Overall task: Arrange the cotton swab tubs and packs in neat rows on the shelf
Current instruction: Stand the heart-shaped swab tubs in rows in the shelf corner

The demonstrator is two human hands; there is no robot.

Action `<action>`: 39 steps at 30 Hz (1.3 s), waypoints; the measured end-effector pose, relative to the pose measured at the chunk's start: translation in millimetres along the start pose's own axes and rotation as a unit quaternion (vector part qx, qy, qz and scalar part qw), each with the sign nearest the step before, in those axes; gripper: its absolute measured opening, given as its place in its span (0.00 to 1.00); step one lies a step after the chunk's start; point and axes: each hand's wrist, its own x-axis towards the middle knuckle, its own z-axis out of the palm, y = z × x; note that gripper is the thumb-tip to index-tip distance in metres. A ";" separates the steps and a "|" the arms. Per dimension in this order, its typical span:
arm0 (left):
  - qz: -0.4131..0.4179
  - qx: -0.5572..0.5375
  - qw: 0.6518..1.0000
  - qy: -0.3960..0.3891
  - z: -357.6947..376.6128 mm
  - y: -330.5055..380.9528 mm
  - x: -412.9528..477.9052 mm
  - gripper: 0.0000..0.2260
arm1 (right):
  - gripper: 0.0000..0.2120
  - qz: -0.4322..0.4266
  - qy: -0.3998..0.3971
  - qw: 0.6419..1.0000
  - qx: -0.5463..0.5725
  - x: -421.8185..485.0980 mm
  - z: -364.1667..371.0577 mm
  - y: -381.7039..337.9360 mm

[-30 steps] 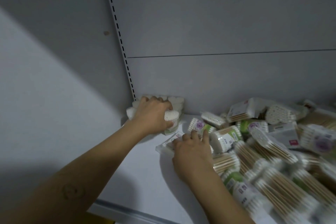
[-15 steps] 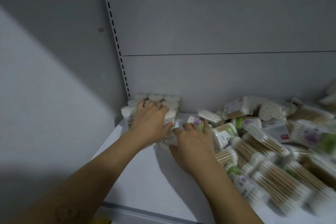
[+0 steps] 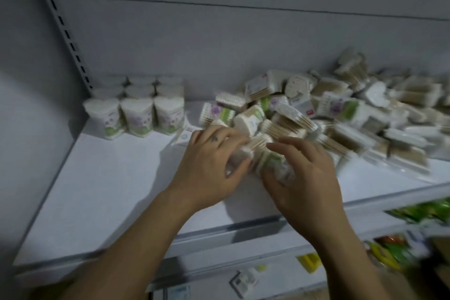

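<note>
Cotton swab pack (image 3: 266,157), green label, blurred, sits between both hands at the near edge of the loose pile (image 3: 345,117); can't tell if it is lifted or resting on the shelf (image 3: 97,190). Left hand (image 3: 209,163) curls round the pack's left end with the thumb pressed into its side. Right hand (image 3: 306,173) wraps the right end, fingers arched over the top, thumb tucked under. Heart-shaped tubs (image 3: 132,114) stand upright beyond and left of the left hand, well apart from it, three across with more rows behind, touching each other, back against the rear panel (image 3: 219,44). A flat white pack (image 3: 185,135) lies just past the left fingertips. The pile spreads beyond and right of the right hand, packs tilted and overlapping, wooden sticks showing. Slotted upright (image 3: 60,24) runs far up-left of the left hand. Below the right wrist, a lower shelf with green packets (image 3: 423,212), blurred.
</note>
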 end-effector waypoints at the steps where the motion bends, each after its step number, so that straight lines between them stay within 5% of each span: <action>1: 0.016 -0.003 1.000 0.006 4.1 -1.2 -4.2 0.17 | 0.19 0.021 0.001 1.000 -0.011 -6.3 -0.9 0.4; 9: 0.024 -0.054 0.997 0.042 4.8 -11.4 -14.3 0.14 | 0.26 0.116 -0.009 0.992 -0.046 -26.0 2.9 1.6; 13: 0.013 -0.067 0.997 0.019 6.4 -10.0 -13.3 0.14 | 0.29 0.155 -0.081 0.983 -0.052 -23.2 7.0 1.7; 20: 0.006 -0.096 0.995 0.036 5.1 -8.1 -9.5 0.16 | 0.27 0.155 -0.074 0.984 0.044 -19.5 -2.2 13.4; 27: 0.026 -0.093 0.993 0.071 -7.4 -3.5 -9.3 0.33 | 0.27 -0.050 -0.111 0.988 0.092 26.8 -32.5 7.8; 34: -0.187 -0.073 0.973 0.110 -48.2 -26.0 -15.0 0.30 | 0.31 -0.212 -0.135 0.953 0.171 87.3 16.9 -55.1; 39: -0.346 -0.030 0.917 0.195 -72.2 -61.8 -41.4 0.32 | 0.29 -0.214 -0.105 0.950 0.202 68.3 59.2 -88.9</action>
